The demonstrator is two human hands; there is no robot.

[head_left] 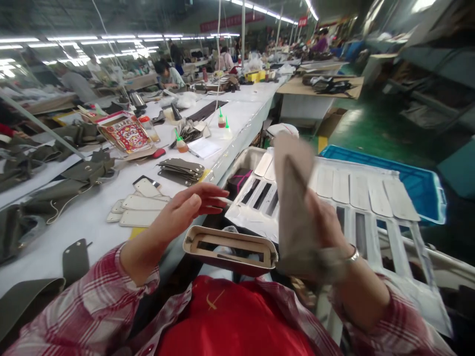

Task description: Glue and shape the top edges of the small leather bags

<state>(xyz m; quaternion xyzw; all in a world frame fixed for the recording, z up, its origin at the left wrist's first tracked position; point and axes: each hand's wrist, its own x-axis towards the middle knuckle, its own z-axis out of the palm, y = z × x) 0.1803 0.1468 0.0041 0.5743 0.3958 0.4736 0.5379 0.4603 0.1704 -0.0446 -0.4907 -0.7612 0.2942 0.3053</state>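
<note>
at the front edge of a long white workbench [247, 111], over the lap: right hand [326, 217] is up and gripping a long, flat, grey-tan piece with a rounded top end [295, 207], held roughly upright. that piece is motion-blurred, so its material and exact finger placement are hard to call. silver-coloured wristband [355, 253] on the same arm.

left hand [185, 210] is in the air with nothing in its grasp, fingers loosely extended, thumb apart from them. just below and between the hands: an oblong hollow box-like form with a tan rim and dark red outer side [232, 263], opening up, at the lap.

right side: a white slotted rack [252, 217] carrying a row of pale flat strips [374, 195], partly over a bright blue plastic crate [438, 190].

bench, left side: cream flat pieces with rounded ends [141, 212] near the left hand, a fanned stack of dark olive flat pieces [181, 170] behind them, then an amber bottle with green nozzle [181, 144] and a red patterned cardboard box [126, 133].
</note>
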